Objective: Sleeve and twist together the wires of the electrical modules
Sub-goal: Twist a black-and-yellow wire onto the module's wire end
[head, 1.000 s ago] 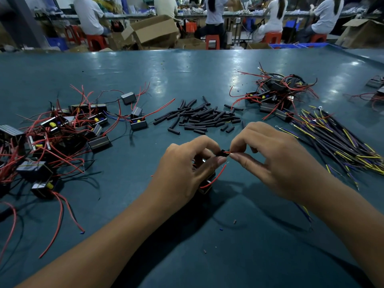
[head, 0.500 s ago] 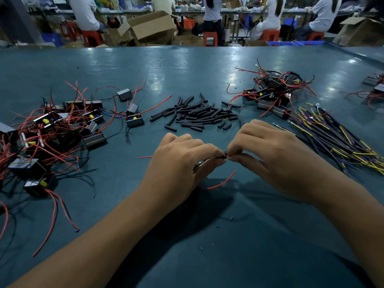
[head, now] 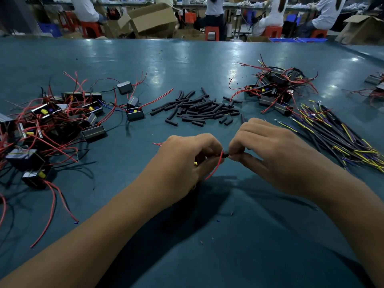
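My left hand (head: pixel 182 163) is closed around an electrical module, mostly hidden in the palm; a yellow part peeks out and a red wire (head: pixel 215 168) curls down from it. My right hand (head: pixel 270 154) pinches the wire ends and a short black sleeve (head: pixel 225 154) between thumb and forefinger, right against the left fingertips. Both hands hover just above the green table (head: pixel 187 235). A pile of black sleeve pieces (head: pixel 199 110) lies beyond the hands.
A heap of modules with red wires (head: pixel 52 125) spreads at the left. Another module heap (head: pixel 274 90) sits at the back right. A bundle of black and yellow wires (head: pixel 336 138) lies at the right. People sit on red stools beyond the table's far edge.
The hands have stayed together at the same spot; the red wire now hangs closer under my left fingers, and the pinch has shifted slightly along the wire.
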### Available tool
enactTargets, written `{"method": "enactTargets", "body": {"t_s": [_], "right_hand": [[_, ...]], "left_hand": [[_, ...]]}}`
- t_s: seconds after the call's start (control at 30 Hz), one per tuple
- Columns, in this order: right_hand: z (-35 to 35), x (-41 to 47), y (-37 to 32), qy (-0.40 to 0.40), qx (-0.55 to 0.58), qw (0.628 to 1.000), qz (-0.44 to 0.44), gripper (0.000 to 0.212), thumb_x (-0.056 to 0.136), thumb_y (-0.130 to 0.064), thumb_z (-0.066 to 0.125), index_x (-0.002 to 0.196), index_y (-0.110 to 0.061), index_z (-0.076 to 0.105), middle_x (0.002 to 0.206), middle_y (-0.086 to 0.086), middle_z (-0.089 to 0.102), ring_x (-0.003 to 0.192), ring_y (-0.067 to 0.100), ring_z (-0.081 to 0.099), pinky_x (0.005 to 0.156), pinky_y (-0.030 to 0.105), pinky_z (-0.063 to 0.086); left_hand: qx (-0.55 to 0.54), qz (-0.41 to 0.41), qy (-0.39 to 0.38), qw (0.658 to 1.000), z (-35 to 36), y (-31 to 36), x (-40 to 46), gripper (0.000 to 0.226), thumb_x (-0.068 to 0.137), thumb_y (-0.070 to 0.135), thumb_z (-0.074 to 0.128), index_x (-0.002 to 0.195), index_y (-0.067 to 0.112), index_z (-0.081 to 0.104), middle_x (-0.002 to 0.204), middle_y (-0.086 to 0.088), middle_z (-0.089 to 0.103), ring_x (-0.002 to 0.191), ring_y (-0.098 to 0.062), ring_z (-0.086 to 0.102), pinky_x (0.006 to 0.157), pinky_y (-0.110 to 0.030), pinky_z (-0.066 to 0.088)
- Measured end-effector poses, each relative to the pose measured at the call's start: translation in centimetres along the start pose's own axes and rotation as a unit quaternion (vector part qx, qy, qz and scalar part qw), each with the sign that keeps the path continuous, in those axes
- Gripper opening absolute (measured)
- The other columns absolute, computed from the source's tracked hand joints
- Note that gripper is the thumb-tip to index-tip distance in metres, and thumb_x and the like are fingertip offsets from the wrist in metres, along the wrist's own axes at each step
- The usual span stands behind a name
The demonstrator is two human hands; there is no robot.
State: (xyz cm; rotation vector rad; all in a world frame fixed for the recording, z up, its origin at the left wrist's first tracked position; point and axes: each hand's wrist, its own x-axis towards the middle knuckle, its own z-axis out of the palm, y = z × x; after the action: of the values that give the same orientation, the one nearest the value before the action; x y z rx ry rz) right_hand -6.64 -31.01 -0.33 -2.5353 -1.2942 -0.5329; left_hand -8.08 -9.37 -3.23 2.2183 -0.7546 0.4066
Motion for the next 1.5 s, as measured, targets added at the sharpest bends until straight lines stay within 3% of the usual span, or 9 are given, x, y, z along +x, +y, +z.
{"method": "enactTargets", "body": {"t_s": [0.1,0.23,0.67,0.83,0.93,1.07,1.27,1.4,1.5], "right_hand": [[0.1,0.0,0.2,0.014,0.004,1.000,0.006,0.006,0.090,-0.013,0.064,0.087,-0.007,0.065,0.083,0.000,0.057,0.078,0.016,0.044,0.071,0.028,0.040],[0.3,-0.1,0.8,-0.009,0.041,0.998,0.041,0.006,0.092,-0.016,0.069,0.091,-0.011,0.065,0.083,-0.008,0.053,0.078,0.009,0.039,0.073,0.022,0.035],[0.3,-0.4,1.0,-0.003,0.064,0.997,0.033,0.005,0.092,-0.015,0.067,0.094,-0.015,0.063,0.087,-0.011,0.051,0.081,0.008,0.045,0.073,0.012,0.033],[0.2,-0.2,0.6,0.001,0.042,0.999,0.013,0.002,0.093,-0.014,0.067,0.093,-0.012,0.067,0.090,-0.005,0.057,0.084,0.019,0.050,0.074,0.030,0.043],[0.0,-0.1,0.6,0.002,0.024,1.000,-0.006,0.003,0.093,-0.012,0.067,0.093,-0.010,0.069,0.089,-0.002,0.059,0.082,0.021,0.050,0.073,0.035,0.045],[-0.2,-0.1,0.6,0.002,0.018,1.000,-0.011,0.003,0.091,-0.010,0.069,0.092,-0.008,0.069,0.088,0.001,0.061,0.081,0.024,0.052,0.072,0.037,0.047],[0.0,-0.2,0.3,-0.027,0.057,0.997,0.040,0.010,0.095,-0.021,0.057,0.097,-0.012,0.062,0.086,0.000,0.061,0.077,0.023,0.056,0.069,0.040,0.048],[0.2,-0.2,0.3,-0.036,0.123,0.989,0.075,0.004,0.098,-0.019,0.059,0.098,-0.015,0.058,0.076,-0.010,0.064,0.068,0.010,0.055,0.061,0.018,0.042],[0.2,-0.4,0.4,-0.031,0.200,0.971,0.125,0.004,0.093,-0.022,0.066,0.095,-0.022,0.062,0.076,-0.010,0.063,0.066,0.006,0.054,0.057,0.009,0.036]], "left_hand": [[0.000,0.008,-0.011,1.000,0.0,0.0,0.1,0.006,0.089,0.007,0.073,0.093,0.010,0.076,0.079,0.000,0.074,0.072,-0.020,0.067,0.070,-0.036,0.051],[-0.014,-0.010,-0.025,1.000,0.0,0.1,0.2,0.007,0.092,0.009,0.069,0.097,0.010,0.074,0.082,0.005,0.074,0.073,-0.008,0.064,0.068,-0.013,0.045],[-0.022,-0.049,-0.046,0.998,-0.7,-0.3,0.0,0.006,0.089,0.022,0.075,0.090,0.022,0.069,0.074,0.011,0.064,0.064,-0.008,0.054,0.059,-0.010,0.037],[-0.020,-0.040,-0.025,0.999,-0.6,-0.3,0.0,0.003,0.089,0.020,0.074,0.091,0.019,0.075,0.070,0.018,0.065,0.064,0.001,0.056,0.061,-0.005,0.035],[0.001,-0.011,-0.028,1.000,-0.5,-0.2,0.1,0.007,0.091,0.017,0.071,0.096,0.016,0.077,0.078,0.009,0.071,0.072,-0.005,0.060,0.067,-0.008,0.039],[0.014,0.016,-0.046,0.999,-0.4,-0.3,0.2,0.009,0.092,0.015,0.072,0.099,0.013,0.077,0.081,0.001,0.071,0.073,-0.016,0.064,0.070,-0.036,0.049],[-0.055,-0.051,-0.067,0.995,-0.7,-0.2,0.0,0.019,0.095,0.035,0.066,0.095,0.020,0.077,0.077,0.002,0.070,0.072,-0.015,0.062,0.071,-0.037,0.050],[-0.105,-0.090,-0.082,0.987,-1.0,-0.1,0.1,0.014,0.095,0.033,0.065,0.089,0.026,0.076,0.070,0.009,0.067,0.063,-0.008,0.057,0.062,-0.025,0.048],[-0.108,-0.089,-0.076,0.987,-1.0,0.1,0.1,0.004,0.090,0.028,0.072,0.090,0.028,0.076,0.070,0.005,0.067,0.066,-0.021,0.057,0.064,-0.032,0.046]]}}
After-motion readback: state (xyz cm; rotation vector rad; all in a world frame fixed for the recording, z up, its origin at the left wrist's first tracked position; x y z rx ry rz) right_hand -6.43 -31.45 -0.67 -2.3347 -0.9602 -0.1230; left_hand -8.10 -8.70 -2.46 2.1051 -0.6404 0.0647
